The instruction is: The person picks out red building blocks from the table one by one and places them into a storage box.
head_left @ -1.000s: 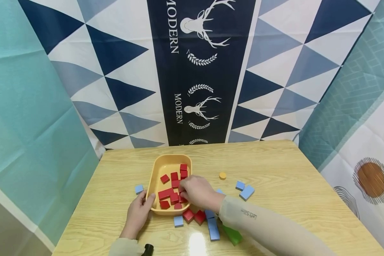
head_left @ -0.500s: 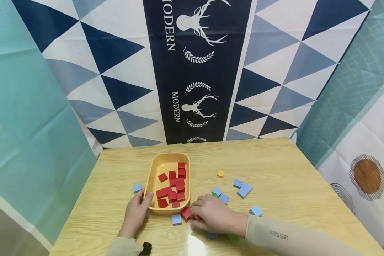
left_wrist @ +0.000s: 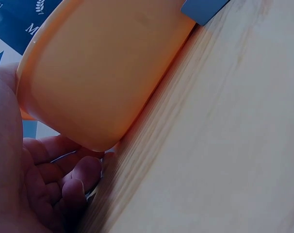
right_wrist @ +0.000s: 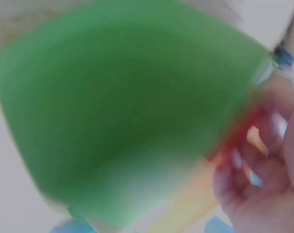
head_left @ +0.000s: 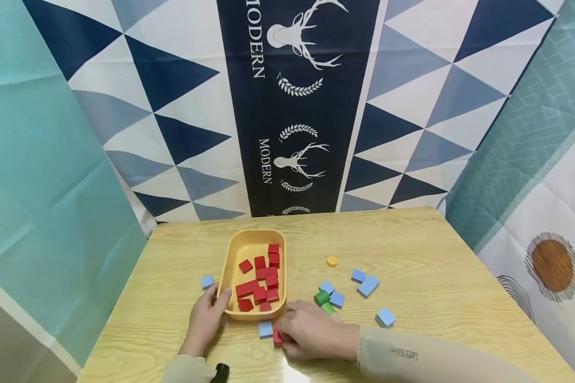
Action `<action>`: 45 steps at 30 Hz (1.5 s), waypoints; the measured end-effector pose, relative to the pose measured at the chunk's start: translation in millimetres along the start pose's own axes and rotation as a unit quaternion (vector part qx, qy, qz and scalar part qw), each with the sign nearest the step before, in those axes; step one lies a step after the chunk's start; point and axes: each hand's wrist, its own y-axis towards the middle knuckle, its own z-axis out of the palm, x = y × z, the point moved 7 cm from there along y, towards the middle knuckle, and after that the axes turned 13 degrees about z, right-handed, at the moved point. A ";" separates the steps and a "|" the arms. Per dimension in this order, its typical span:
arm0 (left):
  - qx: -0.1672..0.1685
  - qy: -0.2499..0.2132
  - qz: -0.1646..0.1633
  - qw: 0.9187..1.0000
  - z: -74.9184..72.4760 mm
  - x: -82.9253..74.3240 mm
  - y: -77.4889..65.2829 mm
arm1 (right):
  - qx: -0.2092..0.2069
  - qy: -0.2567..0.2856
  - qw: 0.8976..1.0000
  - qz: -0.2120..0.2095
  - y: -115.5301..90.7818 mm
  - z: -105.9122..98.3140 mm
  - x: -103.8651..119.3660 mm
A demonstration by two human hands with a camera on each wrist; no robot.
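Note:
A yellow plastic tray [head_left: 224, 266] stands on the table, with several red blocks [head_left: 247, 289] lying inside. My left hand [head_left: 206, 318] grips its front left corner, thumb over the rim; in the left wrist view the other fingers [left_wrist: 55, 150] curl below the tray's outer wall [left_wrist: 103, 68]. Just in front of the tray, my right hand [head_left: 310, 331] pinches a red block [head_left: 277, 338], partly covered by the fingers. The right wrist view is blurred: a large green block [right_wrist: 127, 111] fills it, with the fingers [right_wrist: 268, 179] to its right.
A blue block [head_left: 265, 330] lies by the tray's front edge, another blue block [head_left: 207, 282] to its left. Right of the tray are green cylinders [head_left: 322, 297], a blue block [head_left: 368, 286], a lone blue block [head_left: 385, 317] and an orange disc [head_left: 332, 261]. Patterned cloth [head_left: 306, 106] hangs behind the table.
My right hand has left the tray's inside and come down to the red blocks in front of it, uncovering green and blue pieces on the right. The left hand keeps its grip on the tray.

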 end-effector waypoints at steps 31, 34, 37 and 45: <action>0.001 0.004 -0.012 1.000 7.9 2.0 0.1 | 0.020 -0.011 0.994 0.107 100.7 2.9 -60.6; 0.003 -0.006 -0.007 1.000 9.0 0.4 0.6 | -0.036 0.031 0.993 0.108 84.5 -20.1 -66.2; 0.003 -0.003 -0.006 1.000 8.1 -0.3 1.2 | -0.089 0.063 0.985 0.131 60.7 -40.3 -77.4; -0.001 -0.001 -0.002 1.000 0.7 3.3 1.9 | -0.025 0.052 0.996 0.066 4.5 -34.6 -70.6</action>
